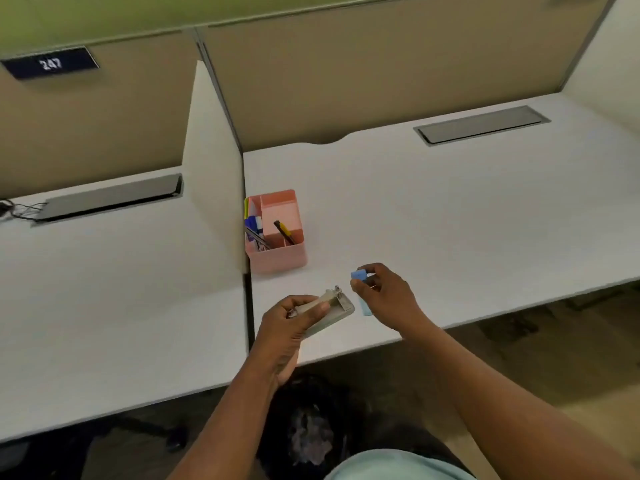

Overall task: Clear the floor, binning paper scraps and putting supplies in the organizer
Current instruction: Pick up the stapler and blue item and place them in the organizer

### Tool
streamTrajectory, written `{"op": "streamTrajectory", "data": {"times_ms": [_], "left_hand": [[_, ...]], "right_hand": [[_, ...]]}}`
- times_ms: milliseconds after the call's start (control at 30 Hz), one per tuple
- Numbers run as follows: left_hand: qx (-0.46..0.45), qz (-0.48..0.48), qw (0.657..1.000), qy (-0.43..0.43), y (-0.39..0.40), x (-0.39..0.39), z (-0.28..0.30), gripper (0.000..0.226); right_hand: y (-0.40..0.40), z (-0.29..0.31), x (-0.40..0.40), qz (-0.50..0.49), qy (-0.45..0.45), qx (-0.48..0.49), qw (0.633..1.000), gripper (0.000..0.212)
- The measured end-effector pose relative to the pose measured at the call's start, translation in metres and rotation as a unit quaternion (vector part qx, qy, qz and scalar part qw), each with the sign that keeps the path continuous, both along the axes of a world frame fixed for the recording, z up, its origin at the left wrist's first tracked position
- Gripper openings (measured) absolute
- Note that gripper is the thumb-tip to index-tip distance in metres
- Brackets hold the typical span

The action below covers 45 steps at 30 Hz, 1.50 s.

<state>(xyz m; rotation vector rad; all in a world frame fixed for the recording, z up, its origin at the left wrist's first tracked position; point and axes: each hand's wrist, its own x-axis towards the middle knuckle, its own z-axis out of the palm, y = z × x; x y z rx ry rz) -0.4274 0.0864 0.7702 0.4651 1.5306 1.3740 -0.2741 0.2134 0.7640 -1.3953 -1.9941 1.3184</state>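
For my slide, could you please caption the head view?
Over the white desk, left hand grips a hole punch, right hand pinches a blue item, near the pink organizer.

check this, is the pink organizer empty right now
No, the pink organizer already holds pens and markers in its left compartments and a yellow-and-black tool in another.
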Motion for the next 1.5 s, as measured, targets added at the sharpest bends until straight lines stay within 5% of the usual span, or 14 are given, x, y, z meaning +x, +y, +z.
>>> {"op": "streamTrajectory", "data": {"times_ms": [200, 400, 567, 967, 1267, 1500], "left_hand": [[-0.051, 0.09, 0.977, 0.186, 0.086, -0.045, 0.017, 0.023], [-0.077, 0.219, 0.914, 0.332, 0.176, -0.088, 0.022, 0.019], [-0.117, 0.215, 0.857, 0.454, 0.224, -0.121, 0.008, 0.022], [-0.251, 0.133, 0.865, 0.414, 0.27, -0.166, -0.02, 0.04], [-0.287, 0.038, 0.785, 0.547, 0.261, -0.151, -0.036, 0.043], [-0.346, -0.06, 0.757, 0.55, 0.256, -0.15, -0.048, 0.062]], "right_hand": [[0.087, 0.006, -0.058, 0.043, 0.017, -0.012, 0.999, 0.03], [0.15, 0.004, -0.119, 0.103, 0.022, -0.035, 0.994, 0.031], [0.181, -0.008, -0.166, 0.14, 0.037, -0.063, 0.987, 0.03], [0.232, -0.038, -0.234, 0.135, 0.021, -0.135, 0.981, 0.036], [0.231, -0.062, -0.235, 0.083, 0.013, -0.103, 0.991, 0.026], [0.23, -0.068, -0.227, 0.051, -0.005, -0.095, 0.994, 0.038]]}}
